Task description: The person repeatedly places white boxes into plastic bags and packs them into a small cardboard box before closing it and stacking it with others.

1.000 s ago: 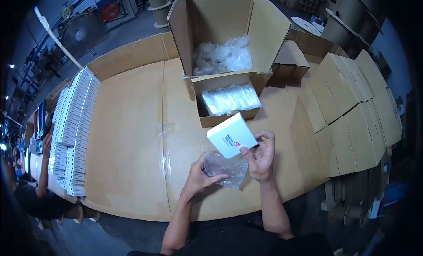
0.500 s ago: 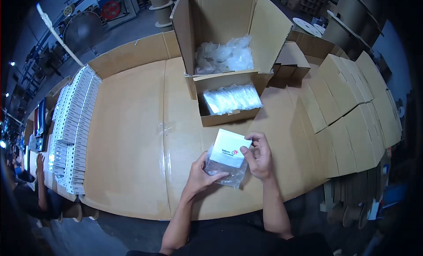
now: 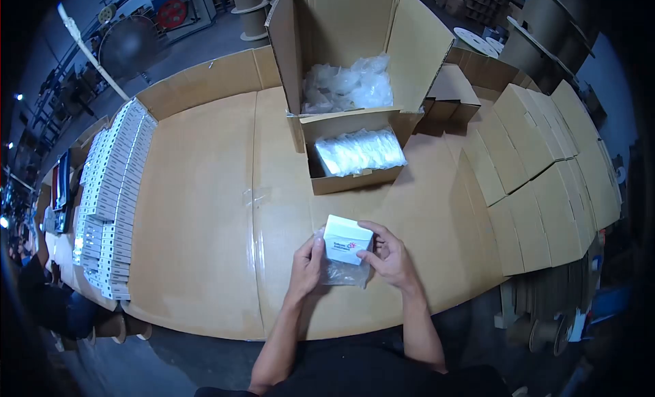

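Observation:
A small white box (image 3: 346,236) with a printed red and dark logo is between my two hands, over the front part of the table. Its lower part sits in a clear plastic bag (image 3: 346,274), which hangs below it. My left hand (image 3: 305,266) grips the left side, thumb along the edge of box and bag. On the right, my right hand (image 3: 390,258) pinches the box, thumb on its front and fingers behind the upper corner. Farther back stands an open carton (image 3: 355,185) with a row of white items wrapped in clear plastic (image 3: 360,153).
Behind that carton, a tall open box (image 3: 348,21) holds crumpled clear bags (image 3: 349,85). Stacked white boxes (image 3: 112,199) line the left edge. Folded brown cartons (image 3: 539,178) are piled at right. Cardboard (image 3: 191,213) covers the table. Another person (image 3: 51,301) is at far left.
The white box has moved down and left and turned more upright. My right hand has shifted the same way, and my left hand's thumb has lifted off the bag to the box's edge.

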`<act>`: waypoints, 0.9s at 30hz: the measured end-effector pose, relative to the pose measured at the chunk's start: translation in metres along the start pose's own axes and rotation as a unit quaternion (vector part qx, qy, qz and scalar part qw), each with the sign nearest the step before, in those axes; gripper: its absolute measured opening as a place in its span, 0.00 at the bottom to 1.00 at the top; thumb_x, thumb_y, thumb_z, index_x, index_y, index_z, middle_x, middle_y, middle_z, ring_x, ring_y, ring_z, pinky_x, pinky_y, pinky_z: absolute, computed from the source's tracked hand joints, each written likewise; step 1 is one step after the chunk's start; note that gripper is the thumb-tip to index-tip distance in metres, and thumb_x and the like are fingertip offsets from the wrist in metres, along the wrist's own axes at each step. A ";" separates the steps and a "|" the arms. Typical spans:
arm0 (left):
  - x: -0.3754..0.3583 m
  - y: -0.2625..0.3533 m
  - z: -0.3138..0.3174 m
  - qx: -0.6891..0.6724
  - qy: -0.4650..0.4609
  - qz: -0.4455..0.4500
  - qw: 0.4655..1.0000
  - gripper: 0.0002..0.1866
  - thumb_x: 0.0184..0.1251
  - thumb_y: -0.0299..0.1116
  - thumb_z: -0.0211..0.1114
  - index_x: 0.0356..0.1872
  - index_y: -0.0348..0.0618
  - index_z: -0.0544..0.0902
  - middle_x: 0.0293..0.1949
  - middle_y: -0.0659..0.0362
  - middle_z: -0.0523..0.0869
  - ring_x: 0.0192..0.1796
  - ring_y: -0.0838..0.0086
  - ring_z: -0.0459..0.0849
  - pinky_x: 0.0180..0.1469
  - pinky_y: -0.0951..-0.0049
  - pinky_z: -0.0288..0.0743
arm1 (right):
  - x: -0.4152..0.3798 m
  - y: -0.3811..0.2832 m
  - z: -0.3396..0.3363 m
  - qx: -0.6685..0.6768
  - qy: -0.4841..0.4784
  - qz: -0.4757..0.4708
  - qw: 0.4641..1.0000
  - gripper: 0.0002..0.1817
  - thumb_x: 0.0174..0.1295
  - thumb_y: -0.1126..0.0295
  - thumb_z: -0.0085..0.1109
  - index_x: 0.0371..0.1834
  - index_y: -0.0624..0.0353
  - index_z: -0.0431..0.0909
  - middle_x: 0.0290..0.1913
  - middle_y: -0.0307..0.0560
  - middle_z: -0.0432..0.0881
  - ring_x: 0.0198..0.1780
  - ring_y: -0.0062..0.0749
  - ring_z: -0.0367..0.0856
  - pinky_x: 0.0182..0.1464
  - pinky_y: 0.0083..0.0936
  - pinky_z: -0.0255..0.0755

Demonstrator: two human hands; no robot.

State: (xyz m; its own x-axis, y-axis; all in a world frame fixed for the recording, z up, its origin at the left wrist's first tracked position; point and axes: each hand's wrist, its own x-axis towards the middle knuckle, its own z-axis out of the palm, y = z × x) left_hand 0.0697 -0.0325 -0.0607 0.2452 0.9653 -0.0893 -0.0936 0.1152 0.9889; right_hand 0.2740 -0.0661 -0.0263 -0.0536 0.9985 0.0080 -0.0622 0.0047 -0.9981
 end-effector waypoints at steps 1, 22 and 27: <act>0.002 0.006 0.000 0.000 -0.006 0.017 1.000 0.26 0.86 0.43 0.50 0.72 0.34 0.74 0.59 0.53 0.85 0.60 0.73 0.81 0.65 0.71 0.72 | 0.002 -0.008 -0.003 -0.031 -0.004 -0.002 1.000 0.30 0.62 0.86 0.67 0.68 0.63 0.75 0.51 0.48 0.83 0.52 0.29 0.83 0.58 0.24 0.78; 0.005 0.000 0.007 -0.194 -0.012 0.089 0.977 0.28 0.77 0.39 0.63 0.71 0.33 0.71 0.55 0.50 0.83 0.56 0.68 0.83 0.60 0.68 0.77 | 0.012 0.009 0.014 -0.047 0.028 -0.040 0.998 0.11 0.61 0.83 0.69 0.47 0.65 0.88 0.52 0.49 0.87 0.55 0.32 0.85 0.59 0.27 0.78; 0.003 0.011 -0.011 0.063 -0.029 0.133 0.989 0.08 0.61 0.22 0.76 0.41 0.35 0.87 0.47 0.53 0.86 0.51 0.71 0.84 0.53 0.72 0.78 | 0.010 -0.004 0.004 -0.100 -0.046 -0.043 0.993 0.10 0.61 0.85 0.65 0.44 0.65 0.89 0.54 0.50 0.87 0.55 0.33 0.85 0.58 0.27 0.79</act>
State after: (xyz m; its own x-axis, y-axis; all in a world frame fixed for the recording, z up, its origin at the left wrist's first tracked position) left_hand 0.0586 -0.0262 -0.0517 0.2838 0.9420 0.1794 -0.0428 -0.1744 0.9837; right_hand 0.2700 -0.0559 -0.0224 -0.1484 0.9848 0.0906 0.1275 0.1099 -0.9857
